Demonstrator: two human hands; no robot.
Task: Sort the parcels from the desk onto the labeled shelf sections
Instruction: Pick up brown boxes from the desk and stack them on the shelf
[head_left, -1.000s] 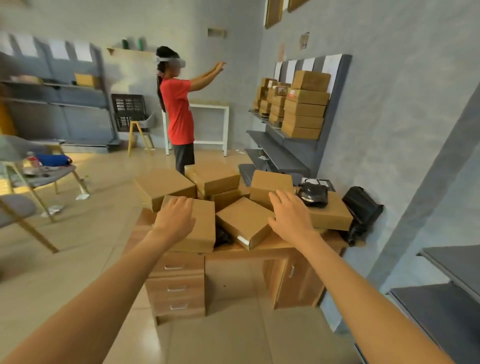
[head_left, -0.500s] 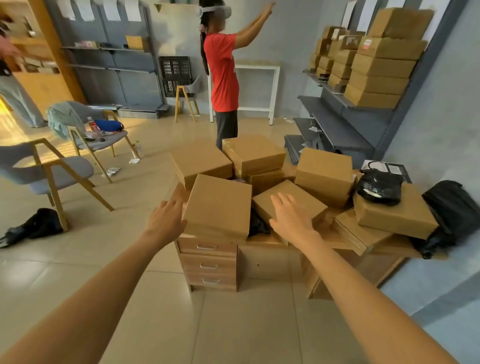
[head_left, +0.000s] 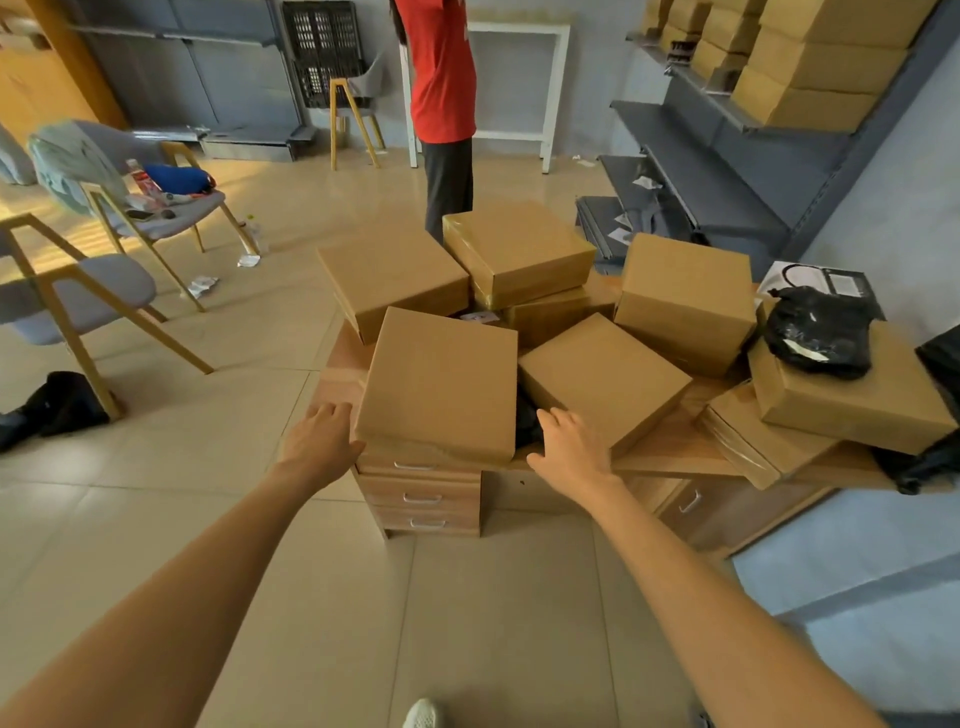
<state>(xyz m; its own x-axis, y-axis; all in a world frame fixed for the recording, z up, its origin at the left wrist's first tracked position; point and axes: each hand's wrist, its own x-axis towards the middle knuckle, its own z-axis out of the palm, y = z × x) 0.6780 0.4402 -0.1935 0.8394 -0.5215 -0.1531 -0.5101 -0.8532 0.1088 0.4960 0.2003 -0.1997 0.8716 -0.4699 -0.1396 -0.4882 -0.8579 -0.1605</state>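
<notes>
Several brown cardboard parcels are piled on a wooden desk (head_left: 670, 447). The nearest parcel (head_left: 441, 379) is flat and sits at the desk's near left corner, above the drawers. My left hand (head_left: 324, 441) touches its left near edge with the fingers extended. My right hand (head_left: 569, 447) lies at its right near corner, with the fingers reaching into the gap beside a second parcel (head_left: 602, 379). A black plastic bag parcel (head_left: 821, 332) lies on a box at the right. Grey wall shelves (head_left: 727, 119) at the far right carry stacked parcels (head_left: 815, 57).
A person in a red shirt (head_left: 441, 73) stands behind the desk. Wooden chairs (head_left: 67, 301) stand on the tiled floor to the left, with a dark bag (head_left: 57, 405) beside them. More grey shelving (head_left: 208, 67) lines the back wall. My shoe (head_left: 423, 714) shows at the bottom.
I have come closer to the desk and the view has tilted down. Both hands dropped from above the parcels to the near corners of the front flat parcel.
</notes>
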